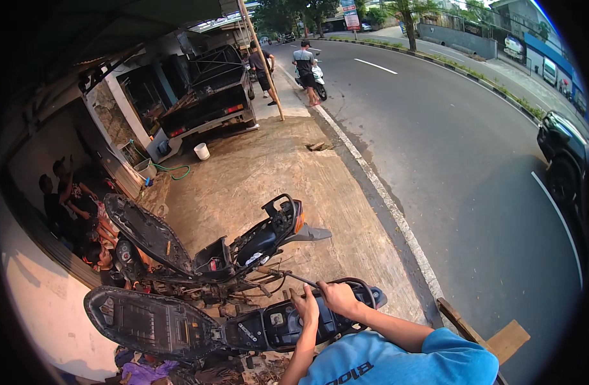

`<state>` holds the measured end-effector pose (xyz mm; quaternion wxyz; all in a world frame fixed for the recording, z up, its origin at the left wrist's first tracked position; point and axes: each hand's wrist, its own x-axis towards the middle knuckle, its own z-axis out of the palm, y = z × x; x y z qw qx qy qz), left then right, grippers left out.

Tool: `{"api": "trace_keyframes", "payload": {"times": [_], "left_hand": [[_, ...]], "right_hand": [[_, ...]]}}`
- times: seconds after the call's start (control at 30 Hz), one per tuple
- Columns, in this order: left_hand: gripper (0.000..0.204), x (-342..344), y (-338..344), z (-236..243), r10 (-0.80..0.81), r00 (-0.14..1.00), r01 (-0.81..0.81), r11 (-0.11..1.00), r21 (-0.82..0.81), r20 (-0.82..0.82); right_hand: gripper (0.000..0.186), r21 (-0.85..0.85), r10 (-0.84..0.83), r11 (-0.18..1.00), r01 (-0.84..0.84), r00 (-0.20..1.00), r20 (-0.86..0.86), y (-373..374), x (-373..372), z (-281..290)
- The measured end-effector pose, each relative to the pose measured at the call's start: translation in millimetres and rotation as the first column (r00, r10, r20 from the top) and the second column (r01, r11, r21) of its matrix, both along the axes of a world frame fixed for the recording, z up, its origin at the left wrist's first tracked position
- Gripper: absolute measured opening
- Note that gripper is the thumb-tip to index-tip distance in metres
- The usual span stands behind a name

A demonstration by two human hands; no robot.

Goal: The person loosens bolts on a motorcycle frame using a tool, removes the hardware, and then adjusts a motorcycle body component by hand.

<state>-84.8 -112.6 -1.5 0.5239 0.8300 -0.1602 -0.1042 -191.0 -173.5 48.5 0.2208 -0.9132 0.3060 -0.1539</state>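
1. Could slip or twist out of line, at a guess, if pushing hard on slim, straight, dark rod (301,279) with too little steadying from left hand (305,308).
2. Could scrape knuckles, likely from a sudden slip, against black, curved rear grab rail (365,290) just beside right hand (338,298).
3. Could lose small parts, if letting go carelessly, into black, open plastic under-seat bay (279,319) below left hand.
4. Could bump neighbouring black motorcycle with orange tail lamp (299,221), from swinging rod's far end too wide; near its rear underside, but cannot tell if touching.
5. Gripping rod at near end with right hand, with fingers closed around it; pointing up and leftward out of fist.
6. Holding left-hand fingers partly bent, just beside rod; cannot tell whether touching or gripping it.
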Motion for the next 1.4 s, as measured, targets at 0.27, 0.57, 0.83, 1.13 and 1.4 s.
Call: {"api": "trace_keyframes", "payload": {"times": [0.27,0.57,0.83,1.13,1.4], "left_hand": [[0.028,17.3,-1.5,10.1,-0.418,0.905,0.424,0.901,0.096,-0.073],[0.034,15.4,2.5,51.0,-0.490,0.872,0.462,0.815,0.350,-0.009],[0.038,10.8,2.2,43.5,-0.455,0.891,0.422,0.836,0.352,0.013],[0.038,4.2,-8.2,42.2,-0.420,0.906,0.407,0.833,0.376,-0.049],[0.039,9.2,-13.2,42.5,-0.395,0.916,0.391,0.830,0.399,-0.075]], "right_hand": [[0.040,0.197,0.188,0.965,-0.174,0.981,-0.055,25.4,-17.7,18.7],[0.020,-0.010,-0.132,0.990,0.139,0.958,0.255,-94.5,-84.6,220.3],[0.032,-0.634,0.139,0.712,0.300,0.825,0.547,-140.0,-140.6,478.5],[0.033,-0.394,0.316,0.919,0.016,0.566,0.761,-193.8,-73.4,419.6],[0.035,-0.354,0.395,0.919,-0.175,0.375,0.839,-210.7,-66.6,420.2]]}}
